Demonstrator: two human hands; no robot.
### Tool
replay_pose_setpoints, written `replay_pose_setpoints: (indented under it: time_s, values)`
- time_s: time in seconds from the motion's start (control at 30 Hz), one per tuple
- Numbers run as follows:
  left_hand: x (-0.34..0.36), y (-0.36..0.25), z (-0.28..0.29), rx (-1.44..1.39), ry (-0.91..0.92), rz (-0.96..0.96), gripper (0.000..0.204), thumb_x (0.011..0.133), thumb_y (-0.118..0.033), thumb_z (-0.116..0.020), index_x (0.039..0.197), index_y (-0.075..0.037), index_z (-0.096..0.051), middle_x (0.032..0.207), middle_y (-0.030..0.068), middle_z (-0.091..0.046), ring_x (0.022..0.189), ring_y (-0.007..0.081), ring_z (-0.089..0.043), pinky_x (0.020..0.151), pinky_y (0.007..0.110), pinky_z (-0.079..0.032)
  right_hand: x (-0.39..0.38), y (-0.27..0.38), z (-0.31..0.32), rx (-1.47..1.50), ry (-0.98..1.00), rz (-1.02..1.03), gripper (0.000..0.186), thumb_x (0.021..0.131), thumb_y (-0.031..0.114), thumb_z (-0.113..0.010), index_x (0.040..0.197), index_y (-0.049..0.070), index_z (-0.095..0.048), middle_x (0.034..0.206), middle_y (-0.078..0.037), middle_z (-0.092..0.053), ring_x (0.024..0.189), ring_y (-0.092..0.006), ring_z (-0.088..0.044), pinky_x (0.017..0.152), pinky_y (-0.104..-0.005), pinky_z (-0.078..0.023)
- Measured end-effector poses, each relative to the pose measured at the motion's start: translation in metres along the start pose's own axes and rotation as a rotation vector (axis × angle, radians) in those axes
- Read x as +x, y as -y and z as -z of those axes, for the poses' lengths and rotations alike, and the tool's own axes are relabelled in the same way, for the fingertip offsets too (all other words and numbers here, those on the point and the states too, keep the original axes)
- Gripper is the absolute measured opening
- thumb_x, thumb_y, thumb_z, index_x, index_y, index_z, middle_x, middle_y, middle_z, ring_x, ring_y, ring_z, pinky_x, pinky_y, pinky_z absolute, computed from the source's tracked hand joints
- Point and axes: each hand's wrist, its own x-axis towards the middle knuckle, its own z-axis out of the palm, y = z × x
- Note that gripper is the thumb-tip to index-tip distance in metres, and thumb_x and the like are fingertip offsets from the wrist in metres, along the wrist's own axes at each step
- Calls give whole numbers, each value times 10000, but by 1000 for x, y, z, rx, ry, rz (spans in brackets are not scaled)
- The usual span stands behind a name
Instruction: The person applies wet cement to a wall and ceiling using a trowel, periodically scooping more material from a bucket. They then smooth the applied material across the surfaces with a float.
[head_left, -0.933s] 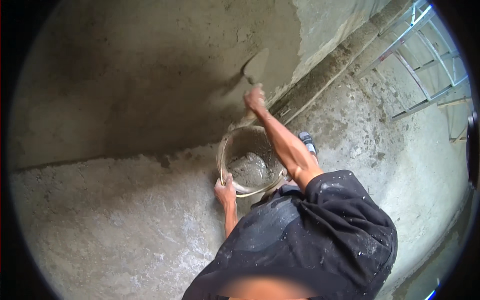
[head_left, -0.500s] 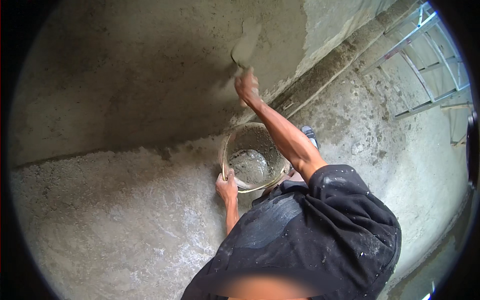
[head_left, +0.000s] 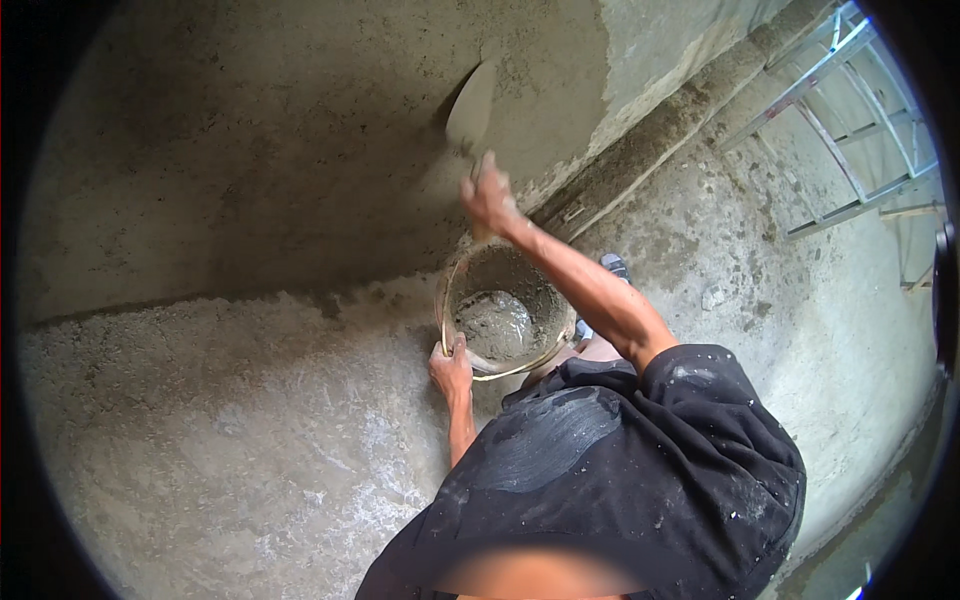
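A trowel (head_left: pixel 469 108) lies with its blade against the damp grey plastered wall (head_left: pixel 280 140). My right hand (head_left: pixel 487 195) is closed on its handle, my forearm reaching over a round bucket (head_left: pixel 537 279). Inside the bucket is wet grey mortar (head_left: pixel 495 322). At the bucket's near-left rim, my left hand (head_left: pixel 451 366) grips it with bent fingers. The bucket is just in front of my body, close to the wall's foot, and my right arm hides part of it.
A metal frame with rungs (head_left: pixel 835 135) is at the upper right on the stained concrete floor (head_left: pixel 720 280). A ledge (head_left: pixel 640 160) runs along the wall's base on the right. My sandalled foot (head_left: pixel 613 268) stands right of the bucket, and my dark clothing fills the lower middle.
My right hand and the trowel have moved leftward along the wall; the blade rose, then came slightly down again. My left hand still holds the bucket, which has barely shifted.
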Motion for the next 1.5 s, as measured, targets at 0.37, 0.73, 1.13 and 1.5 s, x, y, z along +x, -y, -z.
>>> replay_pose_setpoints:
  time_s: [0.37, 0.73, 1.13, 1.5]
  values:
    - [-8, -4, -2, -39, -16, 50, 328, 728, -279, -668, 746, 36, -578, 657, 203, -581, 638, 345, -567, 626, 409, -427, 9, 27, 18, 251, -95, -72, 323, 799, 151, -523, 1046, -23, -411, 766, -207, -579, 633, -299, -588, 563, -376, -492]
    - [-14, 11, -2, 3, 8, 35, 294, 669, -214, -712, 748, 31, -570, 639, 180, -579, 604, 322, -555, 611, 403, -426, -23, 28, 14, 221, -184, 99, 317, 785, 151, -522, 1003, -26, -377, 773, -241, -546, 749, -379, -579, 672, -434, -473]
    - [-14, -3, -1, 26, 32, 38, 257, 682, -171, -694, 771, 36, -571, 692, 187, -602, 668, 332, -586, 634, 400, -435, -21, 41, 34, 136, -64, 34, 432, 769, 192, -553, 1066, -73, -381, 883, -304, -561, 881, -446, -552, 763, -459, -449]
    - [-22, -10, -7, 3, 29, 43, 222, 679, -147, -691, 743, 30, -573, 665, 169, -599, 632, 288, -584, 624, 382, -441, -4, -23, 10, -114, -129, -68, 375, 788, 175, -524, 1001, -85, -356, 846, -309, -558, 821, -436, -574, 723, -465, -469]
